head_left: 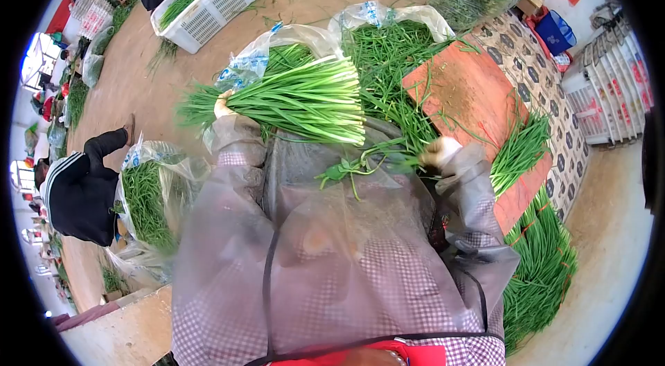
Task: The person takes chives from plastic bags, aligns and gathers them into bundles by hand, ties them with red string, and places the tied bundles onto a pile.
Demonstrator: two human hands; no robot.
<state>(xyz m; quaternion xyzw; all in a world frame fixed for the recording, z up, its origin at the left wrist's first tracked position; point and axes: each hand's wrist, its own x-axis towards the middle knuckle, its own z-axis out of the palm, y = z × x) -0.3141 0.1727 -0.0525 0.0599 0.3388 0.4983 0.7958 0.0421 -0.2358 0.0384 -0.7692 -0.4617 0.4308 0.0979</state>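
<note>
The brown floor [131, 89] spreads widest across the room, and the person in a cloudy plastic smock [332, 255] takes up the near middle. Close by on the right is a great heap of banded greens [547, 276], with an orange board [464, 89] beyond it. An open bag of greens [388, 54] sits just left of that board, on the far side of the person; a white crate [211, 23] stands farther off to the left. The big bunch of green stalks [305, 99] lies crosswise in front of the person, its leafy tips to the left and its pale ends to the right. A smaller bundle [516, 155] rests on the board's near part, and a broad-leaved sprig [346, 168] hangs over the smock, nearer than the bunch. The left hand [223, 105] is closed round the bunch toward its leafy end. The right hand [440, 152], well apart from the pale ends, has its fingers curled in at the sprig's stems; I can't tell how firmly it grips them
</note>
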